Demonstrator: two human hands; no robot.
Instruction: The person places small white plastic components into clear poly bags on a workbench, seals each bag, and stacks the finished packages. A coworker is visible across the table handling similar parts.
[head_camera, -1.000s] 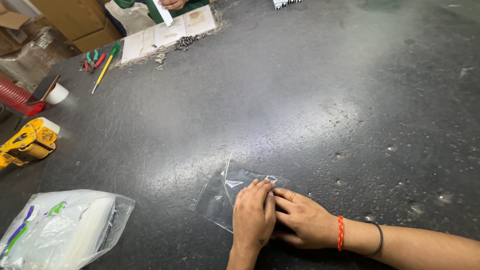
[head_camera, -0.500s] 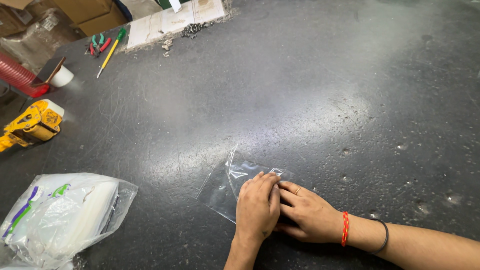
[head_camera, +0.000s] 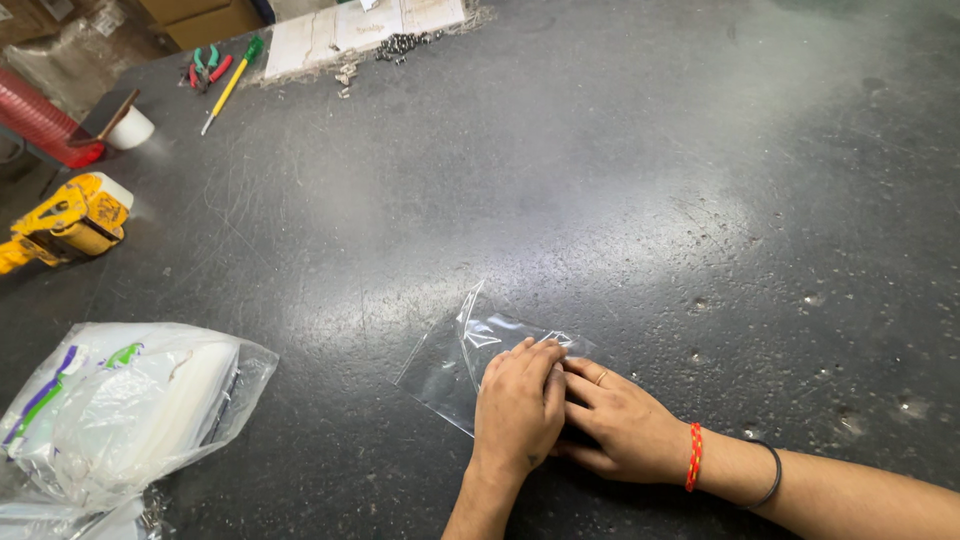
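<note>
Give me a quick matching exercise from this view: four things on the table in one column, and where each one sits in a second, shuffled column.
Things:
1. clear plastic bag
2. yellow tool
3. green-handled pliers
4. large white packet

Places:
A. far left corner of the dark table, beside a yellow-handled screwdriver
B. near left corner
C. left edge, halfway up
D. flat under the left hand and right hand

Pairs: 1-D, 2-C, 3-A, 4-B
</note>
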